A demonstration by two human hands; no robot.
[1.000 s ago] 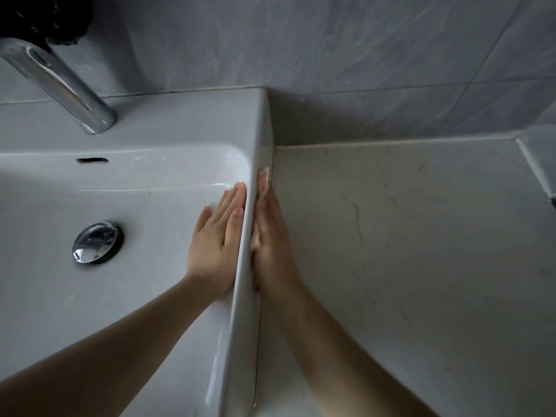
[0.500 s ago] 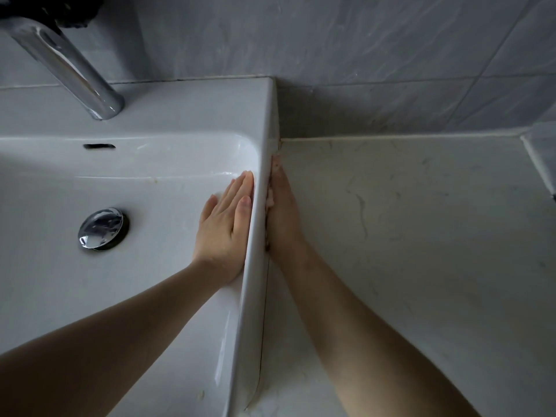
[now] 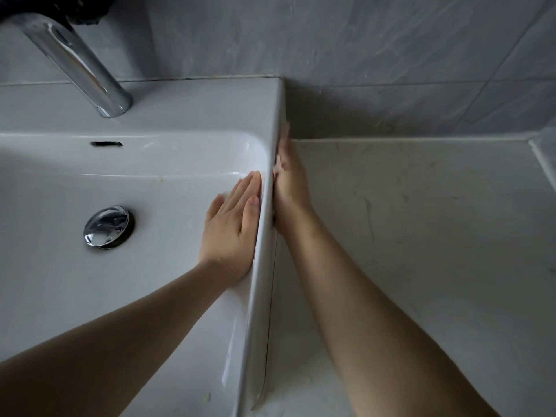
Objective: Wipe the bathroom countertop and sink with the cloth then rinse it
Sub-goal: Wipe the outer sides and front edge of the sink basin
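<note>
The left hand (image 3: 231, 233) lies flat, fingers straight and together, with its palm pressed against the inner face of the right-hand wall of the sink (image 3: 264, 266); the fingertips point toward the rear of the basin. The right hand (image 3: 290, 188) is placed on the opposite, outer face of the same wall, fingers extended along it toward the rear corner; its thumb is hidden. The two hands do not touch: the thin sink wall stands between them. A small pale portion of the cloth (image 3: 277, 165) shows between the right hand and the outer face of the sink wall, near the knuckles. The rest of the cloth is covered by the hand, and it cannot be determined how much of it lies there. Both forearms are bare and enter from the lower edge, one on each side of the sink wall. Inside the sink, to the left of the left hand, the chrome drain stopper (image 3: 108, 226) sits in the basin floor. The overflow slot (image 3: 106, 143) is in the rear wall of the basin. The chrome faucet (image 3: 81, 64) stands on the rear deck of the sink, angled over the basin. A small yellowish speck (image 3: 207, 395) lies on the basin floor near the front of the sink. To the right of the sink, the pale veined countertop (image 3: 421, 251) runs back to the grey tiled wall (image 3: 391, 55), which also rises behind the sink.
</note>
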